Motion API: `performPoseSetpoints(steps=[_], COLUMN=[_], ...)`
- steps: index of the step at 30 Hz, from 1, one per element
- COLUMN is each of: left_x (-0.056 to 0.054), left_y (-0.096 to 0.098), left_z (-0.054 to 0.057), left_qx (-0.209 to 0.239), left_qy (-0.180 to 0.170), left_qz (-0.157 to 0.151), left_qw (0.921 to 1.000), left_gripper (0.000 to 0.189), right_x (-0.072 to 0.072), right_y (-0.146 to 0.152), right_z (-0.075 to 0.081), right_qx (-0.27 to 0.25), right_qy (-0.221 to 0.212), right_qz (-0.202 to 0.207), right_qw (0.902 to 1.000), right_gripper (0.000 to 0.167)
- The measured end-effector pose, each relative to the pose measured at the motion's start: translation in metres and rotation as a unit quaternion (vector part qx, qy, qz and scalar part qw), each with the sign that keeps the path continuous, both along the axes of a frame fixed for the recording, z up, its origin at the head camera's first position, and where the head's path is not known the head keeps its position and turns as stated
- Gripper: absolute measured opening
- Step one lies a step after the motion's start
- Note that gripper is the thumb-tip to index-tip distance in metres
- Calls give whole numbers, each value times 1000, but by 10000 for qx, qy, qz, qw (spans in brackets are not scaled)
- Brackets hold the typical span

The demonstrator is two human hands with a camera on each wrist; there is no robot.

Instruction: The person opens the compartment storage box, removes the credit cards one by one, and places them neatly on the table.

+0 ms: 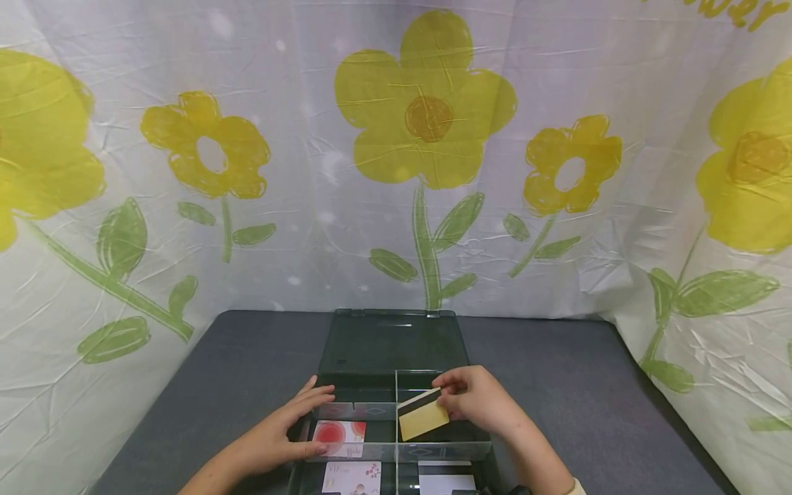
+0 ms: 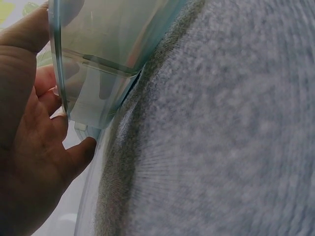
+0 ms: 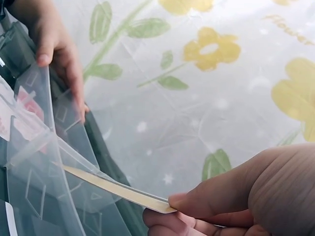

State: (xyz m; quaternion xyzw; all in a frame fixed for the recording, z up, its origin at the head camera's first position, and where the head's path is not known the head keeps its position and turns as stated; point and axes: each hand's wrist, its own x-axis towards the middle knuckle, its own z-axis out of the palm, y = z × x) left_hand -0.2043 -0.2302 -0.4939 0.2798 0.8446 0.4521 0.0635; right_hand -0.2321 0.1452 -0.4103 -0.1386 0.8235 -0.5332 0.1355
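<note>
My right hand (image 1: 479, 399) pinches a gold card with a black stripe (image 1: 423, 423) by its right end, thumb against fingers. The card is tilted over a right compartment of a dark green see-through box (image 1: 485, 474), beside the middle divider (image 1: 397, 412). In the right wrist view the gold card (image 3: 118, 189) shows almost edge-on. My left hand (image 1: 281, 430) rests on the box's left side with fingers spread, its thumb at the edge of the compartment that holds a red-and-white card (image 1: 334, 436). The left wrist view shows that hand (image 2: 39, 128) against the clear side wall (image 2: 93, 93).
A pale VIP card (image 1: 353, 474) lies in the front left compartment and a white card with a dark stripe (image 1: 445, 480) in the front right one. Translucent cross dividers (image 1: 442, 451) stand upright. The open lid (image 1: 396, 340) lies back on the dark table (image 1: 260, 357), before a flowered curtain (image 1: 309, 206).
</note>
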Motion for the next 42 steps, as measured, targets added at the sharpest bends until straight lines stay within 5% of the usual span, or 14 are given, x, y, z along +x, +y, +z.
performPoseSetpoints(steps=[28, 42], left_x=[0, -1], left_y=[-1, -2], left_z=[-1, -3], left_qx=[34, 44], left_qy=[-155, -178], left_qz=[7, 4], left_qw=[9999, 9998], left_gripper=[71, 68], right_x=[-10, -13], right_y=[46, 80], right_z=[20, 30], right_qx=[-928, -893], right_qy=[-190, -245], right_qz=[146, 111], right_qw=[9954, 9956], right_gripper=[38, 40])
